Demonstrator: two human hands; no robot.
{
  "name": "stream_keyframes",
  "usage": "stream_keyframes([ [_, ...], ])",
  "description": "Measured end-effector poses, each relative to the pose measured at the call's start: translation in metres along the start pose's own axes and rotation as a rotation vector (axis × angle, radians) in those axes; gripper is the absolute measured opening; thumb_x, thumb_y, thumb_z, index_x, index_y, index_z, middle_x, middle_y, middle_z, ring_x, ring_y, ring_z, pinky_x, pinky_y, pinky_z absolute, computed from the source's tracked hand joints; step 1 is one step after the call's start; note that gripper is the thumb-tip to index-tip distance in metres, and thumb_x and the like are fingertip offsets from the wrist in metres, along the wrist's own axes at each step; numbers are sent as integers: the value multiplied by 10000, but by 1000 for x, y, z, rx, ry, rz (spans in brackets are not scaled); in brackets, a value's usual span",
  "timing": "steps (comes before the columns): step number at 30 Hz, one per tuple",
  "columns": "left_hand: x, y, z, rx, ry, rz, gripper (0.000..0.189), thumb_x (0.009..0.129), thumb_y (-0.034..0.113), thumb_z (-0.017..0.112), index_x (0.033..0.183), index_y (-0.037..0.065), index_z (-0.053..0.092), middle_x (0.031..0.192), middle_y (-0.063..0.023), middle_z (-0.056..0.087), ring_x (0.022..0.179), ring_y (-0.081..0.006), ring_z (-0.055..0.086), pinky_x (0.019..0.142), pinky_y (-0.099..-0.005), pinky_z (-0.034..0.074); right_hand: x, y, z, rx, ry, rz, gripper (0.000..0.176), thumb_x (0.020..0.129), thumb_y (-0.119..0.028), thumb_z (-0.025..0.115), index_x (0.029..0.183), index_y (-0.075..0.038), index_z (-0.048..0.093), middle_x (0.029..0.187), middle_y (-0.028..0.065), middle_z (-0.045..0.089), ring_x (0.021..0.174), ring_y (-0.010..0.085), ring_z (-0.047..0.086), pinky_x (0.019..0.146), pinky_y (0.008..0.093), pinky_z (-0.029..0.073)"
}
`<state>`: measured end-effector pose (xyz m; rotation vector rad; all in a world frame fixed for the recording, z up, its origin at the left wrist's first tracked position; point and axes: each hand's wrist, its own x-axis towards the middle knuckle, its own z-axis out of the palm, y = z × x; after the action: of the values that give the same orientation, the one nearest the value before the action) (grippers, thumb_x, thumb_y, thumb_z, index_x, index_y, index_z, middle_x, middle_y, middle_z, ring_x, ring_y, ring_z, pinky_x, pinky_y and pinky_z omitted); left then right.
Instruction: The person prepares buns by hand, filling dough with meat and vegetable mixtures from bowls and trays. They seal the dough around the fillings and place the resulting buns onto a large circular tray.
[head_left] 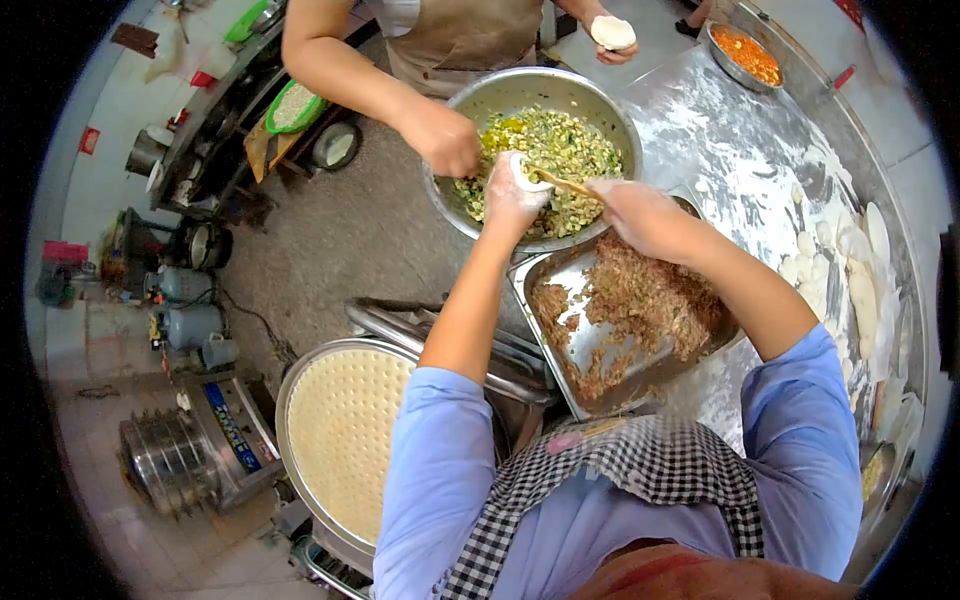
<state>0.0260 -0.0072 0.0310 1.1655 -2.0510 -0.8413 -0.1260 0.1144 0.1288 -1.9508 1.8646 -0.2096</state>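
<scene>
Over the large metal bowl (pixel 632 135) of chopped green and yellow filling (pixel 560 150), my left hand (pixel 512 205) is curled around a floury round dough wrapper (pixel 524 172). My right hand (pixel 648 222) grips a thin wooden filling stick (pixel 570 185), whose tip reaches the wrapper. Beneath my right forearm, a rectangular metal tray (pixel 560 375) contains brown minced filling (pixel 650 295). A co-worker's hand (pixel 440 140) is at the bowl's left side, and their other hand holds a pale dough round (pixel 613 33).
A floured metal table (pixel 720 150) extends right, with dough pieces (pixel 810 270) along its far side and a bowl of orange filling (pixel 745 58) at the back. A round perforated steamer tray (pixel 345 430) stands at left. Farther left are a scale (pixel 235 430) and gas cylinders (pixel 190 325).
</scene>
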Motion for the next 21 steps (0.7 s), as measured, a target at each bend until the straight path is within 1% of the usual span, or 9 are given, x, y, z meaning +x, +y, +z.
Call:
stream_keyframes([
  [2, -7, 0, -7, -275, -24, -18, 494, 639, 146, 749, 1035, 46, 471, 903, -91, 572, 822, -212, 572, 719, -313, 478, -10, 5, -11, 84, -31, 141, 235, 838, -40, 408, 1070, -13, 427, 820, 189, 578, 827, 303, 584, 747, 412, 453],
  [6, -26, 17, -7, -1025, -124, -146, 511, 673, 46, 720, 1100, 49, 440, 958, -74, 539, 869, -171, 566, 713, -322, 522, -25, 14, 3, 588, 208, 37, 231, 815, -4, 409, 1044, -35, 403, 765, 160, 552, 765, 298, 576, 716, 394, 433],
  [9, -34, 31, -10, -1227, -90, -199, 456, 686, -11, 697, 1060, 66, 448, 958, -51, 523, 861, -151, 554, 731, -291, 511, -25, 33, 35, 432, 178, 84, 218, 852, -2, 372, 1063, -55, 395, 688, 58, 499, 632, 165, 488, 635, 303, 416],
  [10, -34, 29, -10, -1234, -105, -194, 461, 689, -18, 688, 1071, 68, 445, 973, -53, 521, 899, -166, 559, 763, -303, 517, -30, 35, 39, 169, 262, 173, 182, 856, -41, 416, 1038, -41, 426, 677, 58, 508, 625, 149, 479, 629, 298, 411],
  [13, -42, 41, -14, -1354, -138, -272, 517, 689, -15, 688, 1133, 61, 433, 987, -56, 528, 906, -177, 564, 789, -299, 501, -23, 29, 35, 521, 326, 202, 268, 831, -54, 499, 1090, -11, 442, 741, 76, 550, 617, 161, 535, 555, 312, 432],
  [16, -51, 54, -11, -1549, -163, -209, 593, 693, -2, 692, 1210, 51, 407, 1062, -74, 534, 944, -185, 563, 841, -300, 471, -24, -1, 29, 1492, 179, 189, 297, 845, -118, 571, 1098, -4, 466, 723, 9, 514, 514, 63, 423, 436, 202, 344],
  [19, -58, 72, -18, -1490, -306, -195, 648, 691, 20, 704, 1255, 41, 385, 1143, -95, 515, 1007, -175, 538, 892, -294, 432, -17, -14, 32, 1791, 256, 86, 330, 838, -148, 608, 1116, -19, 486, 710, -40, 465, 480, 2, 296, 384, 142, 220],
  [20, -57, 73, -21, -1394, -337, -160, 668, 676, 35, 729, 1253, 35, 392, 1165, -96, 513, 1052, -165, 512, 910, -296, 417, -20, -14, 24, 1734, 223, -9, 315, 843, -133, 589, 1124, -8, 520, 758, -14, 530, 548, 31, 425, 462, 167, 351],
  [21, -56, 73, -26, -1256, -356, -87, 670, 669, 37, 737, 1248, 36, 400, 1149, -88, 524, 1046, -160, 515, 912, -294, 414, -23, -18, 16, 1508, 262, 10, 313, 847, -132, 580, 1127, -3, 527, 787, -1, 551, 598, 49, 462, 518, 184, 381],
])
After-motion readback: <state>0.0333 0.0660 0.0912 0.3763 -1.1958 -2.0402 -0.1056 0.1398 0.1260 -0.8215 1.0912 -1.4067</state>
